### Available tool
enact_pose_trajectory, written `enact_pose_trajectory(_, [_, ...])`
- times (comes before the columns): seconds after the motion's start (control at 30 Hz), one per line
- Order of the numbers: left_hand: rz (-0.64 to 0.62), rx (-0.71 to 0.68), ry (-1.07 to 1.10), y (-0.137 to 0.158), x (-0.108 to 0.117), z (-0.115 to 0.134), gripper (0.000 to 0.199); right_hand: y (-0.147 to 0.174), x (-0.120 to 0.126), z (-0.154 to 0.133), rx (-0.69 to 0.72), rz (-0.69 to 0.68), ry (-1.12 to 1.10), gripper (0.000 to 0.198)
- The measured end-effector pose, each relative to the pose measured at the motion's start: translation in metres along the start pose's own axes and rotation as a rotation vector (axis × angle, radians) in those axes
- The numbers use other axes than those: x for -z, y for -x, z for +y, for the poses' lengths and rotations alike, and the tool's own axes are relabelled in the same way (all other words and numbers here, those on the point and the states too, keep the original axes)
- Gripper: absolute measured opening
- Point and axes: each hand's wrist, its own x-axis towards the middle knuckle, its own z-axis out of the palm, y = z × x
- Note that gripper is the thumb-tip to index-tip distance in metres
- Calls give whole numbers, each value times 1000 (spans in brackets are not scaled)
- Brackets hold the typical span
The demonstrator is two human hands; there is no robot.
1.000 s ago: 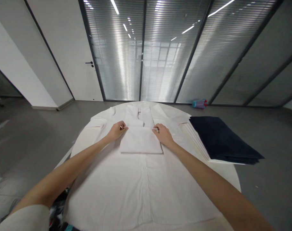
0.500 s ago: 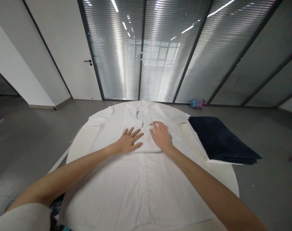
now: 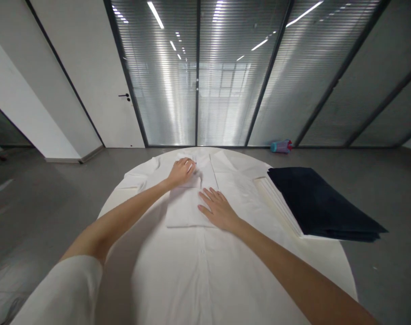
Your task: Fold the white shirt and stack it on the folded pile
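Observation:
A white button-front shirt (image 3: 171, 275) lies spread over the round table, its short sleeves at the far side and its button strip running down the middle. On its upper part is a flat white rectangular panel (image 3: 183, 212) with a straight near edge; I cannot tell whether it belongs to the shirt. My right hand (image 3: 221, 210) rests flat on this panel, fingers stretched out. Farther off, near the collar, my left hand (image 3: 182, 171) has its fingers curled down and pressed together on the white cloth. Its fingertips are partly hidden.
At the right edge of the white table (image 3: 341, 259), a stack of folded dark navy cloth (image 3: 317, 203) lies on folded white cloth (image 3: 280, 205) and overhangs the rim. A blue and red item (image 3: 281, 146) lies on the floor by the glass wall.
My left hand has lifted from lying flat and moved away from me to the collar area, its fingers now curled. My right hand has come slightly nearer and flattened on the panel.

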Motion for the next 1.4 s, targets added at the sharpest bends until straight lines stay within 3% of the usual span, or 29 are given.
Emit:
enact_pose_trajectory(0.1, [-30, 51, -61, -58, -23, -20, 40, 2, 0, 0, 4, 18, -7, 69])
enact_pose_trajectory(0.2, [-86, 93, -93, -96, -49, -34, 43, 3, 0, 0, 5, 36, -19, 68])
enact_pose_trajectory(0.33, [-148, 125, -156, -117, -76, -44, 46, 4, 0, 0, 3, 38, -56, 67])
enact_pose_trajectory(0.43, [-123, 130, -210, -117, -86, -47, 51, 4, 1, 0, 0, 36, -71, 67])
enact_pose_trajectory(0.67, [-7, 91, -285, -113, -80, -41, 53, 3, 1, 0, -3, 31, -68, 67])
enact_pose_trajectory(0.83, [76, 58, -305, -119, -48, -28, 55, 4, 1, 1, 9, 48, -62, 65])
enact_pose_trajectory(1.0, [149, -154, -397, -97, -2, -6, 52, 4, 3, 0, 18, 56, -50, 63])
enact_pose_trajectory(1.17, [-73, -366, -490, -32, 17, 20, 37, 3, 4, -1, 14, 50, -40, 62])
enact_pose_trajectory(1.27, [-189, -322, -449, 0, 11, 29, 33, 2, 4, -1, 9, 34, -32, 62])
enact_pose_trajectory(1.4, [-241, -241, -405, 16, 0, 35, 36, 3, 3, -1, 10, 38, -19, 62])
